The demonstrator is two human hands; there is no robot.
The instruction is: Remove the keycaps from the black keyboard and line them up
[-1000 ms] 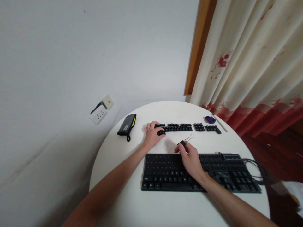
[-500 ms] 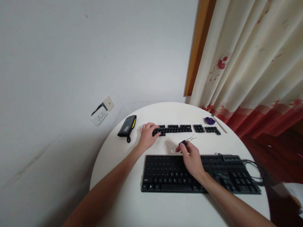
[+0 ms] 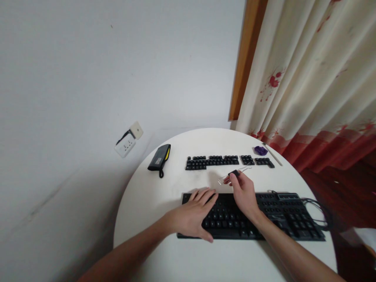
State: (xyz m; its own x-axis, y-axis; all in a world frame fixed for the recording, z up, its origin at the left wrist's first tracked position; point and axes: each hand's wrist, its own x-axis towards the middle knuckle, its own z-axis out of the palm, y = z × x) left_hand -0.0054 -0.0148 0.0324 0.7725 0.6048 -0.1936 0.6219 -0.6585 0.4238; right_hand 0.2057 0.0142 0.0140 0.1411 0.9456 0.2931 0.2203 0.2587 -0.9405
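My left hand point(image 3: 194, 217) is spread over the left part of the black keyboard point(image 3: 279, 219), its fingertips near the far edge and its thumb by the front edge. In my right hand point(image 3: 243, 192) is a wire keycap puller point(image 3: 234, 173) with a black grip, held above the back edge of the keyboard. Its bent wire ends stick out on both sides of the fingers. Behind the keyboard, loose black keycaps point(image 3: 216, 161) lie in rows on the white table point(image 3: 158, 250). Part of the keyboard's left side is hidden under my left hand.
A dark pouch point(image 3: 158, 158) with a yellow edge lies at the back left. At the back right are a crumpled purple cloth point(image 3: 260, 150) and a thin brush-like stick point(image 3: 273, 154). The keyboard's coiled cable point(image 3: 321, 213) hangs over the right table edge. A wall and a curtain point(image 3: 293, 78) stand behind.
My left hand has left the row of loose keycaps and come down toward me onto the keyboard, its fingers spread. My right hand has shifted slightly right with the keycap puller.
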